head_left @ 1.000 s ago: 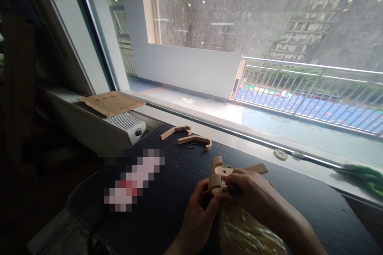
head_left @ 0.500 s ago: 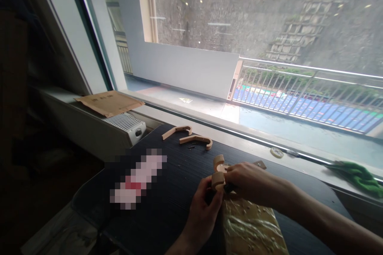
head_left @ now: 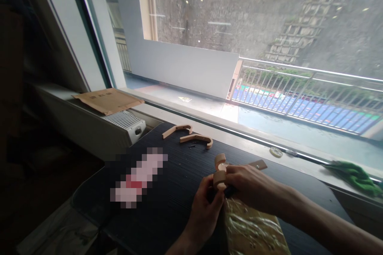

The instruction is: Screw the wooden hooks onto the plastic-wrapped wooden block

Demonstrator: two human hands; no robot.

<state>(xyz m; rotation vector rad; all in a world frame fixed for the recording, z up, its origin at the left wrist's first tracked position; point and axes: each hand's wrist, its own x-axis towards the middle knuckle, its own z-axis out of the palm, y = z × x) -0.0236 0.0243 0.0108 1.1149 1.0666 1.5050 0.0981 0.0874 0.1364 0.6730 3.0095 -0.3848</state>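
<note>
My left hand (head_left: 206, 203) is closed around the near curved end of a wooden hook rack (head_left: 220, 178), with thumb and fingers on either side of it. Another curved wooden hook (head_left: 220, 159) stands up just beyond. A flat wooden end (head_left: 259, 164) of the rack sticks out past my right hand. My right hand (head_left: 248, 185) is closed against the rack, its fingers wrapped round a dark tool (head_left: 229, 190) that is mostly hidden. Below both hands lies a block (head_left: 254, 227) in clear, wrinkled plastic wrap, yellowish brown.
Two loose wooden hooks, one left (head_left: 176, 128) and one right (head_left: 196, 139), lie on the black table (head_left: 173, 183) beside small dark screws (head_left: 192, 146). A blurred-out pink item (head_left: 139, 179) is at left. A tape roll (head_left: 275, 152) and green cloth (head_left: 356, 175) rest along the windowsill.
Both hands keep their hold and shift only slightly. The flat wooden end of the rack shows more beyond my right hand and has turned a little.
</note>
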